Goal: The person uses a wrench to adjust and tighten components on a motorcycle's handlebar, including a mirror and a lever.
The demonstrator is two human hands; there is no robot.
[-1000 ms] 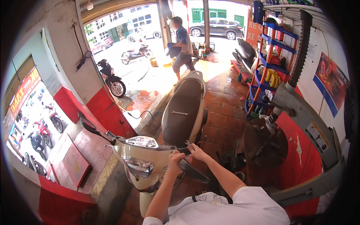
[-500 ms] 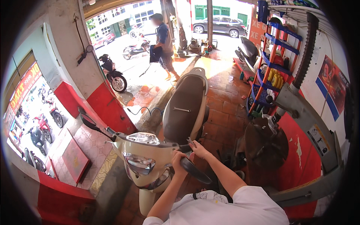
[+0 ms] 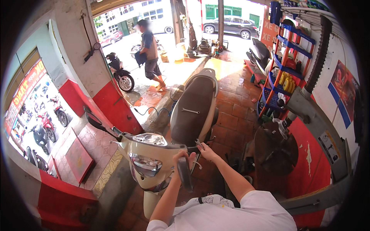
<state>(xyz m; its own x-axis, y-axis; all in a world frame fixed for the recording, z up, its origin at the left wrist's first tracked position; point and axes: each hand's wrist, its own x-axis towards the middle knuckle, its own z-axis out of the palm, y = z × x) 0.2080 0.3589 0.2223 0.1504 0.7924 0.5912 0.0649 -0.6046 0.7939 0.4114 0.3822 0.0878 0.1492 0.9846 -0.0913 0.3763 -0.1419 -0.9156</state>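
At the handlebar of the cream, glossy-panelled scooter (image 3: 166, 156), the left hand (image 3: 179, 155) appears closed around the dark, rounded plastic rear-view mirror (image 3: 185, 174), though the mirror's housing hides most of the grip. The right hand (image 3: 208, 153), just beside it at the scooter's handlebar, holds a slim, silvery metal wrench (image 3: 199, 144) between the fingers, its end pointing toward the scooter's seat.

The step looks like handling the mirror with a wrench kept ready; to do it well, I would support the mirror near its stem, turn it evenly, and keep the hard steel away from the painted panels.

A second, flat metal spanner (image 3: 190, 111) lies crosswise on the scooter's long, matte brown seat (image 3: 192, 125). The scooter's faceted clear headlight (image 3: 145, 164) contrasts with its smooth, curved bodywork.
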